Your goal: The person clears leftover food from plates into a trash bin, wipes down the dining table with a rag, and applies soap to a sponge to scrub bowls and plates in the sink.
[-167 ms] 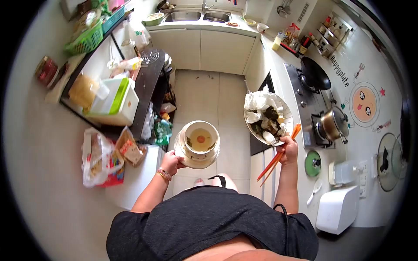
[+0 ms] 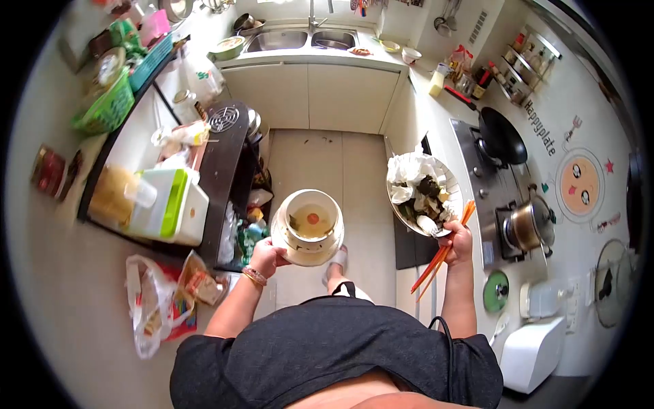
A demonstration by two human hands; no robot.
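Observation:
My left hand (image 2: 267, 258) is closed on the edge of a pale plate (image 2: 297, 255) beneath a white bowl (image 2: 334, 213). Some thin broth with bits of green and a round orange piece (image 2: 313, 219) lies in the bowl. In my right hand (image 2: 458, 241) are the rim of a white plate (image 2: 449, 178) and a bundle of orange-red chopsticks (image 2: 436, 264). Crumpled white tissues (image 2: 409, 168) and dark food scraps (image 2: 429, 185) lie on that plate, along with a white spoon-like piece (image 2: 427, 225) whose exact shape is unclear.
Ahead is a counter with a double sink (image 2: 278, 41). To the right stand a stove (image 2: 485, 194), a black pan (image 2: 502, 135), a pot (image 2: 528, 225) and a green lid (image 2: 496, 291). A dark shelf (image 2: 228, 163) and plastic bags (image 2: 153, 307) are at the left.
The room has shifted in view as I move forward, with the cabinets and stove sitting lower. A foot now shows below the bowl. Both hands keep their holds.

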